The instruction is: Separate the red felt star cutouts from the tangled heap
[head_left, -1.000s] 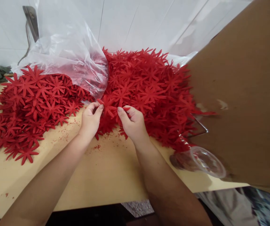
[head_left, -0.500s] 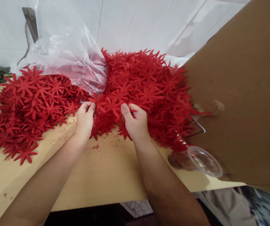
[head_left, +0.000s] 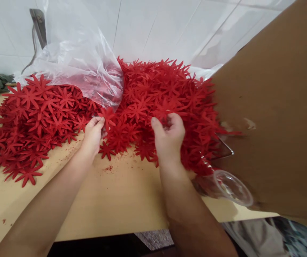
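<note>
Red flower cutouts (head_left: 166, 92) lay beyond the right hand (head_left: 169, 137); brown cardboard (head_left: 273, 107) stood to its right, on a tan table (head_left: 121, 200).

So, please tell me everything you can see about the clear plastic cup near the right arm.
The clear plastic cup lies on its side at the table's near right edge, its round open mouth turned toward the camera. It is thin and transparent, and looks empty. Its far end touches the pile of red flower cutouts. The brown cardboard sheet stands right beside it. The right hand does not touch it.

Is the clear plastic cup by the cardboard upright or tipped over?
Tipped: the clear plastic cup lies on its side on the wooden table, round mouth facing the camera.
</note>
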Tool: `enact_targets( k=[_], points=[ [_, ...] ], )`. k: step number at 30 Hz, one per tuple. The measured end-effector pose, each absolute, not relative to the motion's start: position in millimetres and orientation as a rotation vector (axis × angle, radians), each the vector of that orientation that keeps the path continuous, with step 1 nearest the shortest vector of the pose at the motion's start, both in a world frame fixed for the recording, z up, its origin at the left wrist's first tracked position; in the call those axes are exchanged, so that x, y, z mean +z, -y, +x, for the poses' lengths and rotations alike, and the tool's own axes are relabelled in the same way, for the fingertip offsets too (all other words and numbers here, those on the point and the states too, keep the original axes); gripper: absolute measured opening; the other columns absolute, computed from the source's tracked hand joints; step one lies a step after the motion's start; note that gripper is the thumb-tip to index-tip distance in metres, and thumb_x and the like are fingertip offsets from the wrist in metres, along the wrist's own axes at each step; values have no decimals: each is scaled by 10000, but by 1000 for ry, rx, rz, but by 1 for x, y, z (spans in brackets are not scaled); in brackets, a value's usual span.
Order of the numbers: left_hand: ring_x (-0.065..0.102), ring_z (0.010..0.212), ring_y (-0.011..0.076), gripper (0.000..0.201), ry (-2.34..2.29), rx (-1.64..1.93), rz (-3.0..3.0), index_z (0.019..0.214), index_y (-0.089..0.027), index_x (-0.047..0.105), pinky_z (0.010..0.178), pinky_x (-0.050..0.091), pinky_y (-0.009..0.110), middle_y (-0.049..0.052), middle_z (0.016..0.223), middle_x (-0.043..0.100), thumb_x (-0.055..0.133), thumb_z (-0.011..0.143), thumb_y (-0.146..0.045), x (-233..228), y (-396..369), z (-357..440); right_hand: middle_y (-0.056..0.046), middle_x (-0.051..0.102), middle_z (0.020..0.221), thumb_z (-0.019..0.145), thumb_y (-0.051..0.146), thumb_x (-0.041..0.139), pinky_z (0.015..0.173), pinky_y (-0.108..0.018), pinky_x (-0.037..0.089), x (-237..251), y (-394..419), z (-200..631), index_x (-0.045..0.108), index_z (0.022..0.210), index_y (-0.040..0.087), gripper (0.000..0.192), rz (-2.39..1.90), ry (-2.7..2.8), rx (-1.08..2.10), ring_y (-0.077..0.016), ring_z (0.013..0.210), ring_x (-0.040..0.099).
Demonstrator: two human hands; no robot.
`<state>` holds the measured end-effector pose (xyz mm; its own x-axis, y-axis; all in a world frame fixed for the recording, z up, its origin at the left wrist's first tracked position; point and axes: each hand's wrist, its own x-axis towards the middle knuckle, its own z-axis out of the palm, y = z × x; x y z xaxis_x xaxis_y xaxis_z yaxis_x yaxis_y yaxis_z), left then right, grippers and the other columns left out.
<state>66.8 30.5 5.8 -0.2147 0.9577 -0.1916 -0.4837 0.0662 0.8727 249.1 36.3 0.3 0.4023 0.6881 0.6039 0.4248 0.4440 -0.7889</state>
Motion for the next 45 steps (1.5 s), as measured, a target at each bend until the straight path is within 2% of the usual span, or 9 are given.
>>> enact_targets(
  k=[3, 5, 12, 15, 21, 28, 35, 40, 45],
  points=[
    [466, 473, 39, 126, -995, 1355, 712, 660, -167, 462, 462, 376, 155, -58, 583, 503, 555, 743, -183, 6, -25, 78, -94, 551, 1018, 738, 352, 582, 889, -439, 395, 1, -27, 236, 576, 985, 188, 297, -1196, 1426, -16, -228, 1009, 508],
    [454, 468, 34, 139, -939, 1307, 756, 643, -159, 460, 472, 381, 154, -59, 570, 487, 551, 747, -169, 6, -22, 82, -92, 562, 1006, 761, 325, 561, 927, -440, 373, 1, -23, 228, 597, 966, 188, 249, -1157, 1520, -47, -225, 1027, 501],
    [442, 459, 26, 150, -842, 1209, 777, 637, -152, 453, 483, 367, 144, -61, 538, 460, 543, 756, -150, 4, -17, 86, -51, 592, 900, 794, 385, 531, 741, -306, 483, -8, -20, 217, 551, 954, 192, 252, -905, 1729, 784, -147, 813, 576],
    [457, 472, 36, 147, -849, 1200, 795, 642, -155, 458, 487, 370, 154, -51, 554, 487, 547, 758, -173, 2, -18, 87, -35, 602, 837, 763, 383, 569, 706, -292, 480, -9, -21, 218, 545, 902, 188, 240, -919, 1644, 906, -135, 750, 573],
    [404, 442, 30, 154, -949, 1301, 821, 618, -154, 472, 467, 330, 159, -63, 528, 459, 553, 747, -171, 4, -20, 89, 9, 583, 674, 729, 281, 575, 592, -267, 450, 0, -23, 224, 558, 796, 201, 106, -1050, 1448, 706, -108, 583, 519],
    [440, 452, 52, 126, -1151, 1408, 686, 658, -173, 461, 465, 338, 174, -62, 540, 474, 494, 780, -177, 8, -24, 80, 24, 525, 648, 730, 306, 565, 526, -261, 398, 4, -34, 252, 524, 801, 207, 129, -1070, 1108, 460, -91, 504, 437],
    [428, 478, 50, 124, -1170, 1389, 790, 634, -166, 474, 495, 336, 185, -53, 570, 485, 524, 747, -176, 5, -24, 77, -61, 571, 888, 743, 304, 555, 858, -411, 398, 5, -29, 248, 627, 757, 194, 133, -1177, 1499, 29, -202, 913, 519],
    [378, 474, 53, 144, -1170, 1401, 913, 609, -166, 468, 507, 309, 198, -60, 535, 447, 516, 746, -166, 1, -20, 85, -57, 550, 804, 803, 277, 502, 812, -391, 411, 0, -19, 225, 595, 629, 195, 215, -1225, 1615, -143, -187, 837, 498],
    [377, 484, 62, 120, -1196, 1378, 988, 636, -164, 476, 503, 291, 203, -60, 531, 439, 509, 748, -188, -4, -22, 85, -81, 529, 884, 788, 282, 525, 789, -377, 450, -3, -18, 219, 600, 819, 172, 136, -1085, 1574, 75, -188, 869, 523]
  ],
)
